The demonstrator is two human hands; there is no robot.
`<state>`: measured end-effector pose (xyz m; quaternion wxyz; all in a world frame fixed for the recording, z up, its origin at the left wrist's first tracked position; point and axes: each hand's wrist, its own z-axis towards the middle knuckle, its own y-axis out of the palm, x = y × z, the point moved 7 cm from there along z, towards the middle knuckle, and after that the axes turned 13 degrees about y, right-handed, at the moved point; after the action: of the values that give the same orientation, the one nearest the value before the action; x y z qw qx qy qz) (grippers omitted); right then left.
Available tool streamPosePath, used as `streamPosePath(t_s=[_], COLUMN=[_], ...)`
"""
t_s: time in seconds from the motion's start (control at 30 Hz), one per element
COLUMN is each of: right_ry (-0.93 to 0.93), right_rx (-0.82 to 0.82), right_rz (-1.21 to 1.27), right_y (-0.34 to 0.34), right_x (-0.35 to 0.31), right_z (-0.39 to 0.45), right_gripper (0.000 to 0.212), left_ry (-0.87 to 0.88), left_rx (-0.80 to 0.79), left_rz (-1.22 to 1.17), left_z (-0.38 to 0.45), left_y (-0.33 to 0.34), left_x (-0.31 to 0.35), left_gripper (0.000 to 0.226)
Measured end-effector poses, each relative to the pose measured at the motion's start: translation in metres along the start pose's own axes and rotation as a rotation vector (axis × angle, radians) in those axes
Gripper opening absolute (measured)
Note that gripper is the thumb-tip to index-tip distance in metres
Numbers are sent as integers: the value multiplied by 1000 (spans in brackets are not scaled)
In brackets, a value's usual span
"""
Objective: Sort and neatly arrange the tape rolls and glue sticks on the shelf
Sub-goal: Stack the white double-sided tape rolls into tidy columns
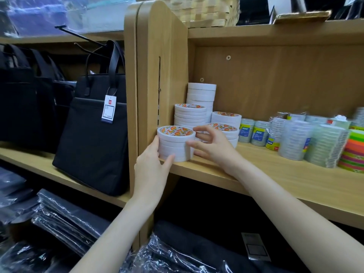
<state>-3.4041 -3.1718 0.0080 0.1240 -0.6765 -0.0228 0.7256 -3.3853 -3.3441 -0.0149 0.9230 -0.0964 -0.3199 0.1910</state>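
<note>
A short stack of white tape rolls (175, 142) with an orange-printed core stands at the front left corner of the wooden shelf (275, 174). My left hand (152, 164) grips its left side, thumb at the bottom front. My right hand (212, 144) touches its right side with curled fingers. Behind stand three more white tape stacks: a middle one (190, 115), a tall plain one (201, 93) at the back, and a lower one (226, 119) partly hidden by my right hand. No glue sticks can be made out.
Wrapped clear tape rolls (295, 138) and coloured tape rolls (354, 152) fill the shelf's right side. The wooden side panel (157, 75) stands just left of the stack. A black bag with a tag (92, 134) sits in the left bay. Wrapped dark goods (177, 253) lie below.
</note>
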Motion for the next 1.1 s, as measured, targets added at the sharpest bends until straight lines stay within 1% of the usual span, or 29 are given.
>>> streamPosePath(t_s=[0.07, 0.17, 0.33, 0.4, 0.47, 0.53, 0.63, 0.7, 0.77, 0.83, 0.93, 1.0, 1.03, 1.1], right_ry=[36, 38, 18, -40, -95, -142, -179, -174, -147, -154, -236, -283, -269, -202], right_rx=[2, 21, 60, 68, 91, 124, 161, 142, 127, 198, 366, 434, 434, 395], right_rz=[53, 59, 5, -124, -358, -539, -595, -619, -561, -451, -370, -396, -393, -333], right_y=[-1, -2, -1, 2, 6, 10, 10, 11, 4, -20, -68, -90, -98, -108], right_x=[2, 1, 0, -3, -8, -12, -16, -15, -13, -21, -36, -43, -42, -35], right_z=[-1, 1, -2, -6, -10, -13, -16, -17, -18, -23, -30, -31, -29, -24], right_gripper=[45, 38, 37, 49, 68, 80, 82, 83, 83, 70, 37, 22, 18, 14], left_ry=[-14, -25, -11, 5, 20, 32, 56, 48, 90, 213, 344, 399, 424, 478], left_rx=[16, 41, 16, -3, -29, -43, -59, -60, -15, 65, 127, 105, 81, 15], left_rz=[-18, -32, 84, 191, 312, 361, 367, 338, 320, 333, 337, 310, 300, 284], left_z=[1, 2, 3, 1, -2, -5, -4, -4, -5, -6, -3, 2, 5, 9], left_y=[-2, -4, -5, -7, -9, -10, -8, -8, -10, -13, -8, 4, 12, 30], left_x=[0, 1, 6, 8, 10, 12, 12, 9, 10, 20, 37, 50, 57, 70], left_gripper=[65, 62, 62, 62, 62, 62, 62, 61, 56, 46, 37, 34, 31, 34])
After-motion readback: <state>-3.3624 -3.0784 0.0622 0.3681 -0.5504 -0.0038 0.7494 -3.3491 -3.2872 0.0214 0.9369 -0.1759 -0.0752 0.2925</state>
